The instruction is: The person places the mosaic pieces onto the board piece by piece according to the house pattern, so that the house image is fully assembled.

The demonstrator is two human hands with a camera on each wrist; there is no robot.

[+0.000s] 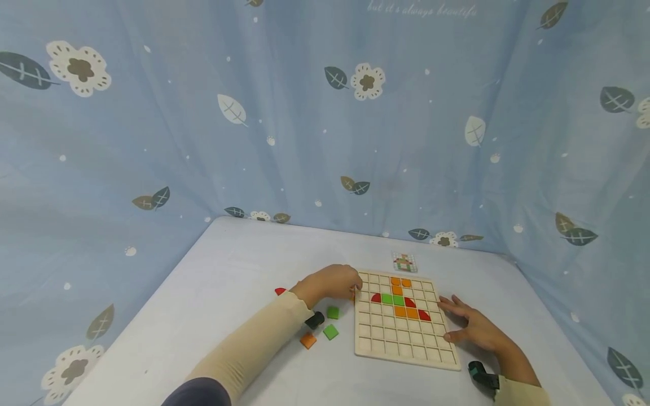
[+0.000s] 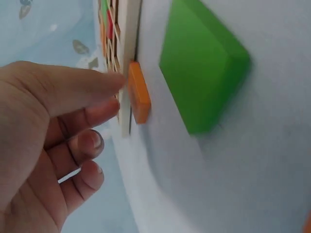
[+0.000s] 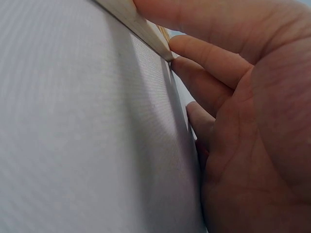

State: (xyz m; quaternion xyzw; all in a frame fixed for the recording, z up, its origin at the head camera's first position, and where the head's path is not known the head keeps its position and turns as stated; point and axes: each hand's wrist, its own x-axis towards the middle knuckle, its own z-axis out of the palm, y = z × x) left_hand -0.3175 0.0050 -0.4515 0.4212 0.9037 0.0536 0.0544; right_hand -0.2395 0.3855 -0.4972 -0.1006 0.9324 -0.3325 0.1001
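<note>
My left hand (image 1: pixel 339 281) is at the left edge of a wooden grid board (image 1: pixel 378 345), fingers loosely bent. In the left wrist view its thumb and forefinger tips overlap the board's rim, with nothing visible between them. An orange tile (image 2: pixel 139 94) lies on the table against that rim, right by the thumb tip. My right hand (image 1: pixel 474 327) is spread at the board's right edge, with thumb and fingertips at its side. Orange tiles (image 1: pixel 400 310), green tiles (image 1: pixel 387 299) and red rounded pieces (image 1: pixel 424 316) sit in the board's squares.
Loose green tiles (image 1: pixel 330 332), an orange tile (image 1: pixel 307 340) and a red piece (image 1: pixel 280 291) lie left of the board, some beside the left forearm. Behind the board lies a small pattern card (image 1: pixel 404 262). A blue curtain (image 1: pixel 304 141) hangs round the white table (image 1: pixel 244 242).
</note>
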